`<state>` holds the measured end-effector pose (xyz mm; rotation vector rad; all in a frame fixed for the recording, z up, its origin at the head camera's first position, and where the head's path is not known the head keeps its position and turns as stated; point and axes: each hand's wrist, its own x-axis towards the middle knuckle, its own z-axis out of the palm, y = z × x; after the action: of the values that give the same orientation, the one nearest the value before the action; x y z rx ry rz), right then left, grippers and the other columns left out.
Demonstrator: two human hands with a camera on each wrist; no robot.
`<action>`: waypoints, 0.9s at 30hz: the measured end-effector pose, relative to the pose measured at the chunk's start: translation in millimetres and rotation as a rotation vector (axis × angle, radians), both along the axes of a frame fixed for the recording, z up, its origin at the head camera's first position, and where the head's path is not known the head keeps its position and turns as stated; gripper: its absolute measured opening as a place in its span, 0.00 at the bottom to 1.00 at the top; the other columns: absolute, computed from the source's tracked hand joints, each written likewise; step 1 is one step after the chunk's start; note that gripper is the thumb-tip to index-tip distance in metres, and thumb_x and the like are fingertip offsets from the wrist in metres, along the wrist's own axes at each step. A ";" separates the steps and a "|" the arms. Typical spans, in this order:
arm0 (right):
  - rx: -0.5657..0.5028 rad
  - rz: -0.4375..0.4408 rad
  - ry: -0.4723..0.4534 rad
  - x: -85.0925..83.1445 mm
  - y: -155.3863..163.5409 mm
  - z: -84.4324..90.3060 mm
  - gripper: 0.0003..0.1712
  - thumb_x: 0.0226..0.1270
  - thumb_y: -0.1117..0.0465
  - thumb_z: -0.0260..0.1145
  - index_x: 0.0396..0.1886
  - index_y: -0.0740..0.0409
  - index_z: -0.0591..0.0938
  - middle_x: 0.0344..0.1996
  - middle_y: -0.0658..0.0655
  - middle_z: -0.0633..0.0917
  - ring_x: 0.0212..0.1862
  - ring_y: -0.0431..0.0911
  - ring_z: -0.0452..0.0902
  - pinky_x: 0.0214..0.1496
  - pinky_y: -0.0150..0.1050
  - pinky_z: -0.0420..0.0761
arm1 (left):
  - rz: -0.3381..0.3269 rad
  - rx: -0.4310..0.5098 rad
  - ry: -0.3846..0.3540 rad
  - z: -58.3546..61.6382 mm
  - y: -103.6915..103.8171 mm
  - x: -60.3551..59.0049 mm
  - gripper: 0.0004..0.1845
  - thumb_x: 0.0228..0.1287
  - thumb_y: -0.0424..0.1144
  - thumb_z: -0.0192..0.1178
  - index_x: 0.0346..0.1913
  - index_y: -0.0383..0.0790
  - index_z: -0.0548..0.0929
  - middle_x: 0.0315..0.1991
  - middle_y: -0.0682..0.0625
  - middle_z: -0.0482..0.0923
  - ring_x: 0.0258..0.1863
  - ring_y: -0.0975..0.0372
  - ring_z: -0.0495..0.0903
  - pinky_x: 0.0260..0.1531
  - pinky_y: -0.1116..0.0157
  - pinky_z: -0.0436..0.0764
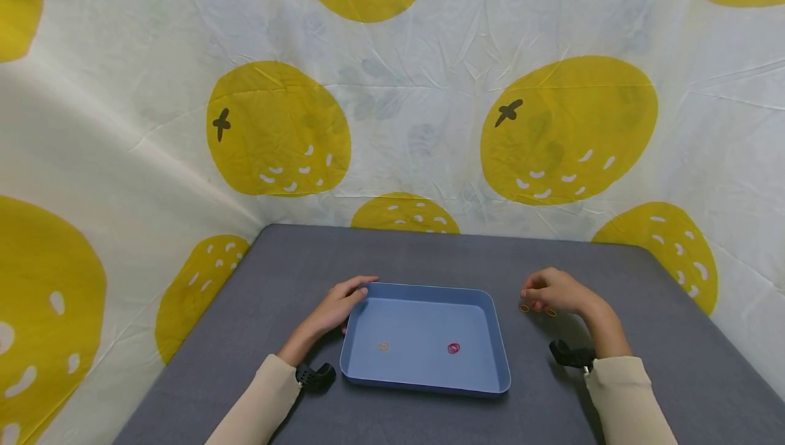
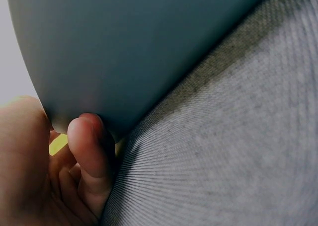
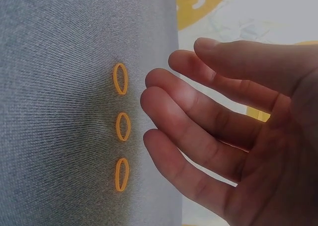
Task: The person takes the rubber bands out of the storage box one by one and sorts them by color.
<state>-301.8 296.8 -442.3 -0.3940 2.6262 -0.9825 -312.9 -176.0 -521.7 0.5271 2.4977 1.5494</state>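
My left hand [image 1: 336,305] holds the blue tray [image 1: 423,386] at its far left corner. The thumb lies over the rim, and in the left wrist view a bent finger [image 2: 88,144] presses the tray's outer wall. To the right of the tray, my right hand [image 1: 559,289] hovers low over the table with fingers loosely bent and nothing between them. Three orange rubber bands [image 3: 123,126] lie in a row just off its fingertips; in the head view the hand partly covers them. Inside the tray are red rubber bands [image 1: 453,348] at the right and pale orange ones [image 1: 383,346] at the left.
A grey cloth [image 1: 429,257] covers the table. Behind and to the left hangs a white curtain [image 1: 417,138] printed with big yellow fruit. Each wrist carries a black camera strap [image 1: 315,378] below a beige sleeve.
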 end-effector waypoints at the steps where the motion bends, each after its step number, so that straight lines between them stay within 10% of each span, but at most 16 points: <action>1: 0.000 -0.002 0.001 0.2 -0.2 0.3 0.10 0.75 0.63 0.64 0.40 0.68 0.86 0.27 0.58 0.85 0.30 0.48 0.79 0.28 0.41 0.80 | 0.001 0.001 0.001 -0.9 0.1 -0.4 0.21 0.84 0.44 0.47 0.74 0.54 0.74 0.51 0.38 0.85 0.05 0.61 0.68 0.10 0.63 0.74; 27: -0.014 0.015 0.028 0.8 2.7 4.5 0.11 0.75 0.64 0.64 0.42 0.69 0.86 0.29 0.59 0.87 0.32 0.48 0.81 0.32 0.42 0.83 | -0.024 -0.001 -0.004 0.6 -2.1 -1.1 0.21 0.84 0.47 0.47 0.74 0.56 0.75 0.50 0.43 0.86 0.07 0.60 0.68 0.11 0.59 0.78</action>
<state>-301.0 299.5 -437.8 -0.4327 2.6392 -0.9982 -313.9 -178.1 -521.2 0.5513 2.4797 1.5383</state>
